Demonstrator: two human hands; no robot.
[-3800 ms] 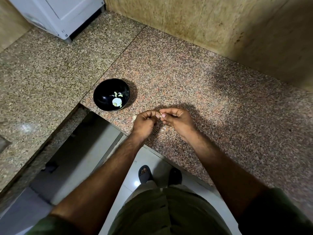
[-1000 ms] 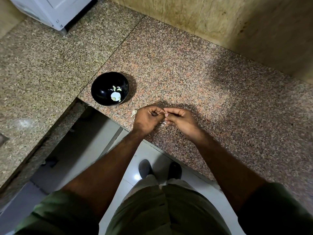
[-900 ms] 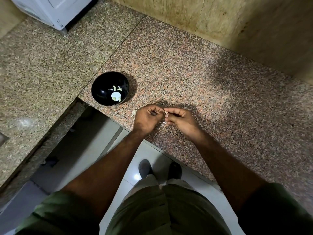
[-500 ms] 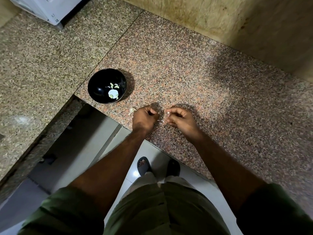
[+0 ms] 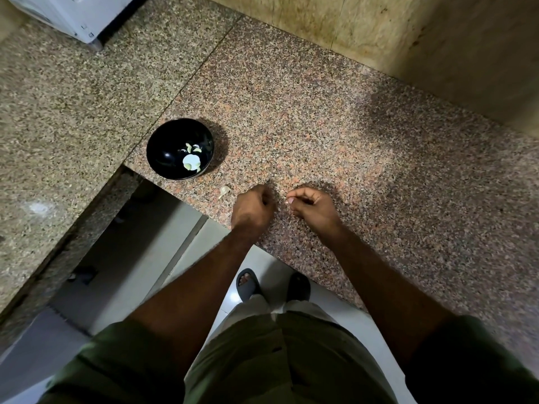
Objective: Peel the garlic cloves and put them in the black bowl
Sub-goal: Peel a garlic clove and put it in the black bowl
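A: Since the last look, hands have parted. They met fingertip to fingertip over the counter edge before; now speckled granite shows between them.

B: Left hand (image 5: 253,207)?

A: Knuckles up, fingers curled under into a fist, low over the countertop (image 5: 335,135) near its front edge. Whether anything sits inside that fist, cannot tell.

B: Right hand (image 5: 313,207)?

A: Fingers curled, thumb and forefinger drawn together at a small pale spot at the tips. Clove, skin scrap or fingernail, too small to say.

B: Garlic?

A: One unpeeled garlic clove (image 5: 225,191) lies on the granite just left of the left hand, between it and the black bowl (image 5: 163,153). Bowl stands near the counter's inner corner, pale peeled pieces (image 5: 191,161) in its bottom.

B: Surroundings?

A: White appliance (image 5: 73,16) at far left corner, beige wall tile (image 5: 379,33) behind. Nothing lies between hands and bowl except that clove. Below the edge: olive shorts, dark sandals (image 5: 248,284) on pale floor.
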